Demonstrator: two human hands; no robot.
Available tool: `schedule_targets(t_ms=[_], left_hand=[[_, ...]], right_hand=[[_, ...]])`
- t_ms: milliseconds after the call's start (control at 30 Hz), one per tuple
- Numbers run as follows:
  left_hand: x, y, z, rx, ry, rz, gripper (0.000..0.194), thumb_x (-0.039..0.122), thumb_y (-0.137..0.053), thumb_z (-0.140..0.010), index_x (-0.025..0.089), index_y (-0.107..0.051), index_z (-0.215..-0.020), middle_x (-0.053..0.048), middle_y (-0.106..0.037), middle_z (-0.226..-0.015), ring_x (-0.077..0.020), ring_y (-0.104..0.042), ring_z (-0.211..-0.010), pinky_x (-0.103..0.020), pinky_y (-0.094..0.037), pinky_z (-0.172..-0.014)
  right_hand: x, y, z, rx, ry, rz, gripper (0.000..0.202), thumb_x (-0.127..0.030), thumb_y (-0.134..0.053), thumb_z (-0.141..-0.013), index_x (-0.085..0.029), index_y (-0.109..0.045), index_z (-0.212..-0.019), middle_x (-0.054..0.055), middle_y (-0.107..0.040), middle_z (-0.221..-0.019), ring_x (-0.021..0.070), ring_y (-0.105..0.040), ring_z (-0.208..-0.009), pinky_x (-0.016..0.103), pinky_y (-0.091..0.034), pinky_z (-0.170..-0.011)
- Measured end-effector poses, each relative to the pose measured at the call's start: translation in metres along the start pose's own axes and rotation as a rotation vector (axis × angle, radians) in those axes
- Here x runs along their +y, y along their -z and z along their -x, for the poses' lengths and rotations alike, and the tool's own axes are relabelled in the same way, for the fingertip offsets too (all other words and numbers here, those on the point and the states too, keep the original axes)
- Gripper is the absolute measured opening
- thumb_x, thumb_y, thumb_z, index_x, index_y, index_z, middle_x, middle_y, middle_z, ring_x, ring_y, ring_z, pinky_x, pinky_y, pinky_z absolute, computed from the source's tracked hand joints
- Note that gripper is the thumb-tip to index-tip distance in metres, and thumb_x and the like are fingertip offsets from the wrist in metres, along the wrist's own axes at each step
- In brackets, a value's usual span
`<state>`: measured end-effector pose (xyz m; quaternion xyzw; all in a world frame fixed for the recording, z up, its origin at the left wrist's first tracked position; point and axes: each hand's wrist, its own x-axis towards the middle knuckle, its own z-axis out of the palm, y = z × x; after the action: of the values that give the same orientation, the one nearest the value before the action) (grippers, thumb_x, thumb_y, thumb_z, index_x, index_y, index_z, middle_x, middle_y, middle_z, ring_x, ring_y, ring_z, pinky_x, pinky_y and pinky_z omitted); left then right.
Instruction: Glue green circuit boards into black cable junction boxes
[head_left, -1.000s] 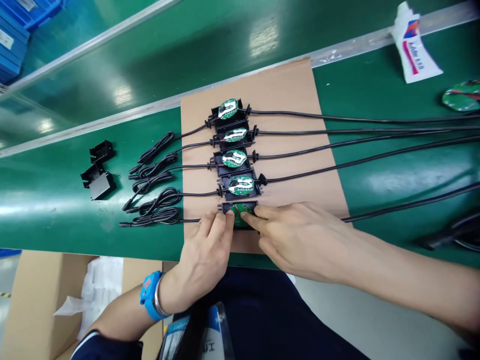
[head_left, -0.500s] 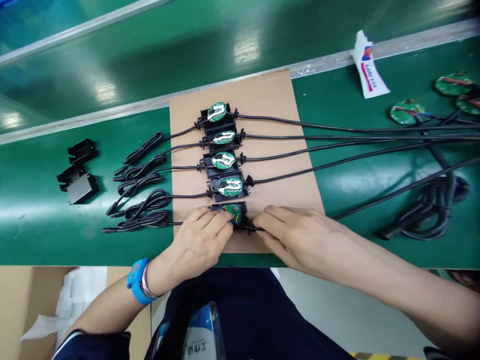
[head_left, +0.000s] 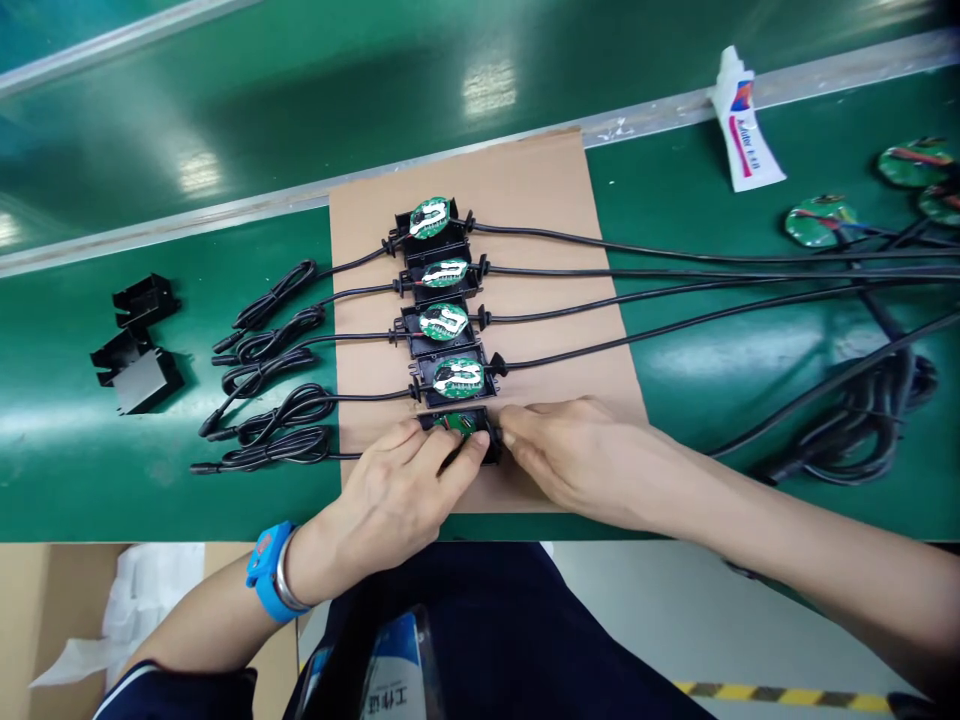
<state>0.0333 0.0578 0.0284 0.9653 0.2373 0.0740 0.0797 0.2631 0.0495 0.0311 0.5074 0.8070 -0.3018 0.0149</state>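
Hands | left hand, right hand pinching housing | near cardboard front edge

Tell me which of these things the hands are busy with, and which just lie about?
In hand: left hand, right hand, nearest black plastic housing with round green circuit board, brown cardboard sheet.

Lying about: white glue tube, empty black plastic housings, loose green round boards.

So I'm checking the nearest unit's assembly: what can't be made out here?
- Nearest black housing, head view: mostly covered by the left hand and right hand.
- Its green board: only a sliver shows; seating unclear.
- White tube print: too small.
- Coiled cable: blurred.
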Motion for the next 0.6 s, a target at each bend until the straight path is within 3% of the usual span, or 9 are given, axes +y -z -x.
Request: schedule_targets(t_ms=[100,233,467,600], left_hand=[[0.002,-0.002,-0.001,0.025,0.036,0.014,0.048,0.002,-0.042,-0.088,0.006,-0.050,-0.135,-0.012,-0.069,-0.110,-0.0227,-0.066,-0.099,-0.038,-0.053,-0.092],[0.003,-0.001,-0.003,-0.002,0.054,0.025,0.044,0.002,-0.041,-0.087,0.006,-0.052,-0.129,-0.012,-0.069,-0.106,-0.0216,-0.066,-0.094,-0.037,-0.054,-0.090],[0.001,-0.002,-0.002,0.016,0.017,0.033,0.047,0.004,-0.042,-0.087,0.006,-0.052,-0.133,-0.013,-0.068,-0.108,-0.0214,-0.064,-0.091,-0.037,-0.053,-0.087],[0.005,-0.002,-0.006,0.026,0.044,0.033,0.045,0.003,-0.044,-0.085,0.002,-0.057,-0.128,-0.011,-0.066,-0.095,-0.0221,-0.061,-0.083,-0.037,-0.052,-0.081]], right_hand=[[-0.003,-0.003,0.002,0.061,0.055,0.073,0.026,-0.019,-0.033,-0.094,-0.017,-0.058,-0.086,0.001,-0.056,-0.061,0.0140,-0.045,-0.047,0.029,-0.023,-0.052],[-0.003,-0.013,0.006,0.144,0.090,0.063,0.026,-0.019,-0.032,-0.094,-0.017,-0.055,-0.082,0.000,-0.053,-0.060,0.0137,-0.046,-0.047,0.028,-0.025,-0.052],[0.000,-0.010,0.002,-0.013,-0.022,0.140,0.027,-0.022,-0.032,-0.096,-0.017,-0.059,-0.092,0.003,-0.061,-0.063,0.0159,-0.048,-0.047,0.030,-0.019,-0.050],[-0.006,-0.001,-0.007,-0.105,-0.032,0.239,0.022,-0.016,-0.038,-0.091,-0.017,-0.060,-0.088,0.008,-0.067,-0.071,0.0196,-0.055,-0.052,0.033,-0.019,-0.051]])
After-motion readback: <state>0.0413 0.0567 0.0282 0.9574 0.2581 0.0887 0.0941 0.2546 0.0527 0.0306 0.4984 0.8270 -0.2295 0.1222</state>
